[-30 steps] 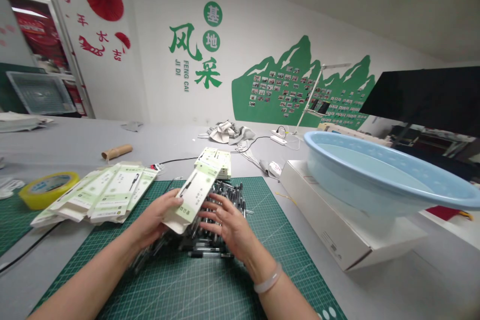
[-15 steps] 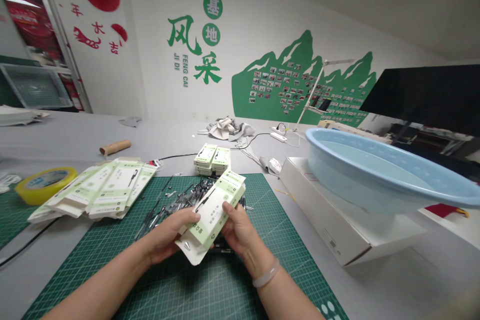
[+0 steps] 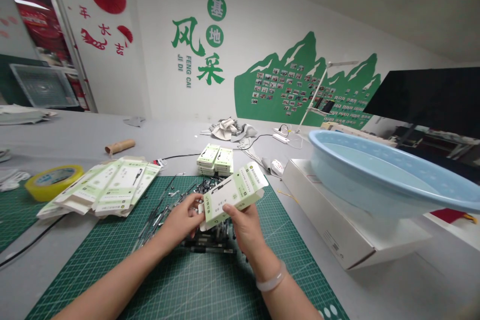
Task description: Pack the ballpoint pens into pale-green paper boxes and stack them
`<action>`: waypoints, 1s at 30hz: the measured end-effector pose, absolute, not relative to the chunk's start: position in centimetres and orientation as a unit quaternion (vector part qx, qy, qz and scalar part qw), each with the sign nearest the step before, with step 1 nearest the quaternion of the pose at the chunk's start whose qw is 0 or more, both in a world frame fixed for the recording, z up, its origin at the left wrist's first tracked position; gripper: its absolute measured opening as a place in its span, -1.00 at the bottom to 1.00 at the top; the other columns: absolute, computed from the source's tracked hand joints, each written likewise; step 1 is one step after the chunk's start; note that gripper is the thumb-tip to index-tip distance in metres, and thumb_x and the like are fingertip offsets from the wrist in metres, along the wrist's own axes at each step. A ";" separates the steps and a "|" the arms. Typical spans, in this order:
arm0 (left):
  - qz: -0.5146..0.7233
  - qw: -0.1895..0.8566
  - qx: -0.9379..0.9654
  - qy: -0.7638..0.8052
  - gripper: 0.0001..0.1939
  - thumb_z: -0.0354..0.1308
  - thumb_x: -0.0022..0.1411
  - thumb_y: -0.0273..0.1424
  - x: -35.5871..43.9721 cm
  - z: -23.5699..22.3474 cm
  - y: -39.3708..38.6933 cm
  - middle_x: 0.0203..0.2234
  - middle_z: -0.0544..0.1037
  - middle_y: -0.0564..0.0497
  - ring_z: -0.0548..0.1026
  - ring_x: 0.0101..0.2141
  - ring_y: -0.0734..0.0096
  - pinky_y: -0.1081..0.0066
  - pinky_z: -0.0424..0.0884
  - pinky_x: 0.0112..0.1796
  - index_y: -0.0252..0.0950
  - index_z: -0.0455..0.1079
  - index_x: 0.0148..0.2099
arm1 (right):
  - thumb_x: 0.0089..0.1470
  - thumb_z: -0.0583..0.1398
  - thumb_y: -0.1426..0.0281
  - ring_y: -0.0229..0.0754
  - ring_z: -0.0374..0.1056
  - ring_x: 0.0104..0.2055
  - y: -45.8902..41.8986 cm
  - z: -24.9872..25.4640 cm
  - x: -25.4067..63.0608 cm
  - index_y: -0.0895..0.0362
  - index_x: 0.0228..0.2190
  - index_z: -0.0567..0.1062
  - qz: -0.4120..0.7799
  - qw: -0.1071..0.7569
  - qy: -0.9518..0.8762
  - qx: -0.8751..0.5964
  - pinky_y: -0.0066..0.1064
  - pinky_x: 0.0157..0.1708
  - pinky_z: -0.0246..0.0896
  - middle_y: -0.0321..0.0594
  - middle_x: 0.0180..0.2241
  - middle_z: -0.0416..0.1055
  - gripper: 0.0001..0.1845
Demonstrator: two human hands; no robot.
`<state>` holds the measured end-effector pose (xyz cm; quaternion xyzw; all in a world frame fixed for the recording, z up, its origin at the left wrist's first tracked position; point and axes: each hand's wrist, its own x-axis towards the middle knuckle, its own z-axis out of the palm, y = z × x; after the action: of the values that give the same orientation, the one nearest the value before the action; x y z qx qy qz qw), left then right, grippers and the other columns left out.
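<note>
A slim white-and-green pen box [image 3: 234, 192] is tilted above the cutting mat [image 3: 180, 280]. My right hand [image 3: 245, 227] grips it from the lower right, thumb on its printed face. At the lower left end of the box, my left hand [image 3: 185, 217] has its fingers closed on the end flap; some fingertips are hidden behind it. Beneath both hands lies a heap of black and clear pens [image 3: 210, 248], partly covered by the box. Small stacks of similar boxes [image 3: 208, 155] stand just behind the pens. Flattened-looking pen boxes [image 3: 120, 185] overlap in a pile on the left.
Yellow tape [image 3: 54, 182] lies at the far left, near a brown cardboard roll [image 3: 120, 146]. To the right, a light blue basin [image 3: 375, 175] rests on a white carton [image 3: 330, 225]. Crumpled cloth [image 3: 228, 130] and a power strip [image 3: 280, 138] are at the back.
The box has turned flatter, its far end swinging to the right. My right hand went from open beside it to gripping it, and my left hand shifted from its side to the end flap.
</note>
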<state>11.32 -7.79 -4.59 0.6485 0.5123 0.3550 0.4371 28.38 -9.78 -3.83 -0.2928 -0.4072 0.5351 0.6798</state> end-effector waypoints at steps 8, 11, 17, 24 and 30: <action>0.320 0.295 0.694 0.574 -0.78 0.04 0.06 -0.35 11.7 -3.9 -7.7 -0.52 0.52 0.07 0.42 -0.57 0.44 0.50 0.24 -0.53 -0.29 0.40 -0.23 | -0.26 0.40 0.44 -0.06 0.45 -0.20 -10.3 -3.9 27.5 0.14 -0.15 0.48 0.512 0.674 -0.419 -0.328 -0.23 -0.17 0.35 -0.16 -0.24 0.54 -0.47; 0.303 0.225 0.722 0.580 -0.85 0.05 0.05 -0.40 11.6 -4.0 -7.5 -0.49 0.54 0.03 0.46 -0.46 0.39 0.48 0.26 -0.44 -0.29 0.40 -0.32 | -0.25 0.40 0.44 -0.05 0.46 -0.19 -10.3 -4.3 27.5 0.14 -0.12 0.48 0.510 0.670 -0.424 -0.333 -0.22 -0.15 0.34 -0.16 -0.21 0.54 -0.45; 0.301 0.151 0.750 0.569 -0.69 -0.09 0.19 -0.40 10.0 -4.8 -6.0 -0.23 0.59 -0.03 0.49 -0.20 0.29 0.37 0.30 -0.15 -0.25 0.48 -0.19 | -0.20 0.38 0.41 -0.01 0.45 -0.15 -9.9 -4.2 27.8 0.15 -0.06 0.43 0.480 0.695 -0.402 -0.355 -0.18 -0.11 0.32 -0.12 -0.18 0.53 -0.41; 0.306 0.217 0.710 0.596 -0.62 -0.07 0.21 -0.24 7.6 -4.6 -4.7 -0.44 0.60 0.03 0.52 -0.44 0.32 0.39 0.35 -0.28 -0.20 0.50 -0.10 | -0.19 0.37 0.39 -0.02 0.43 -0.11 -9.4 -4.2 28.5 0.13 -0.02 0.37 0.480 0.715 -0.361 -0.357 -0.15 -0.04 0.29 -0.12 -0.11 0.49 -0.36; 0.376 0.260 0.681 0.572 -0.63 -0.02 0.18 -0.15 8.1 -2.6 -5.8 -0.28 0.60 0.04 0.52 -0.34 0.28 0.43 0.36 -0.34 -0.17 0.50 -0.12 | -0.16 0.37 0.37 0.01 0.43 -0.10 -9.7 -3.9 28.2 0.15 -0.12 0.42 0.553 0.688 -0.341 -0.324 -0.14 -0.07 0.32 -0.12 -0.15 0.51 -0.49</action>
<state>8.08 -5.83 -2.56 0.6813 0.5718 0.3757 0.2601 28.23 -9.69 -3.88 -0.3238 -0.3413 0.5532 0.6875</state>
